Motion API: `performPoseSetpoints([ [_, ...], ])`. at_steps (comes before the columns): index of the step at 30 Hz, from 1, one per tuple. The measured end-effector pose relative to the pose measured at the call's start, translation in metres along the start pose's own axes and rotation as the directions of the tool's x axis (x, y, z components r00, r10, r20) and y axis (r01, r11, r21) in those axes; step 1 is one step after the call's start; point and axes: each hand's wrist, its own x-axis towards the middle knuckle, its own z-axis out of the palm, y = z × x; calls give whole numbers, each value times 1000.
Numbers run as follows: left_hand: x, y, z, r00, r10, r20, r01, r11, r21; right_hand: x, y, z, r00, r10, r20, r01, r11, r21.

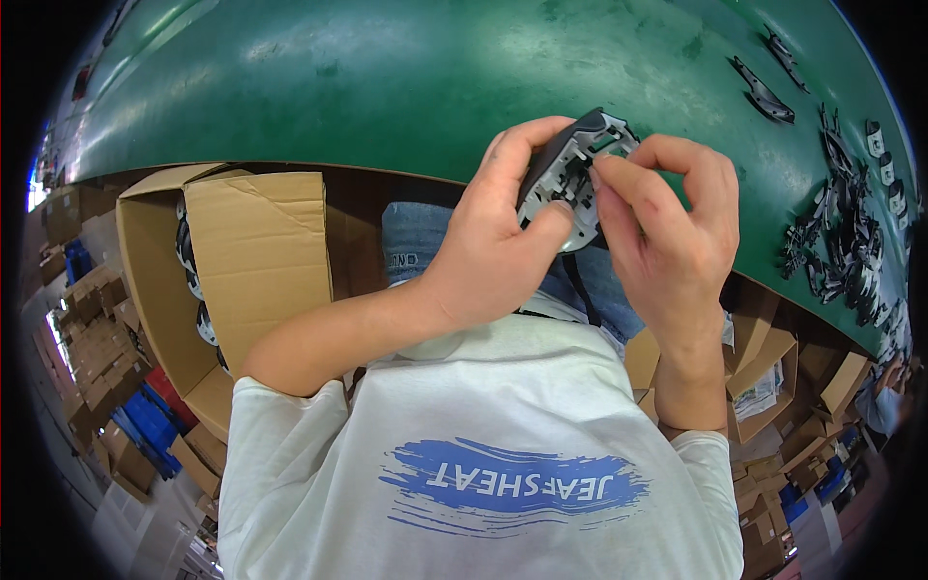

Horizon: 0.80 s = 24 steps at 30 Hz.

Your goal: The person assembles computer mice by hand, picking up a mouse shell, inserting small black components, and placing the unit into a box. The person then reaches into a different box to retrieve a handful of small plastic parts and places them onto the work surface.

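Observation:
A hollow plastic housing (586, 228), grey with ribs inside and black along its outer side, is tilted up above my lap at the table's near edge. My left hand (488, 242) is closed around its left side, the thumb pressed into the grey inner face. At the opposite side, my right hand (677, 213) has thumb and forefinger pinched together at the housing's inside. Dark small parts sit in the hollow by those fingertips. Whatever the right fingers pinch is hidden.
The green table (406, 87) spans the far side. On its right lie two dark curved plastic parts (764, 92), a heap of black parts (841, 232) and several small pieces. An open carton (256, 261) stands on my left, another carton (764, 387) on my right.

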Motion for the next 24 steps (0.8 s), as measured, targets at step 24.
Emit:
performPoseSetpoints([
  [24, -5, -8, 15, 996, 82, -21, -82, 997, -3, -1, -1, -17, 954, 199, 223, -200, 980, -21],
])
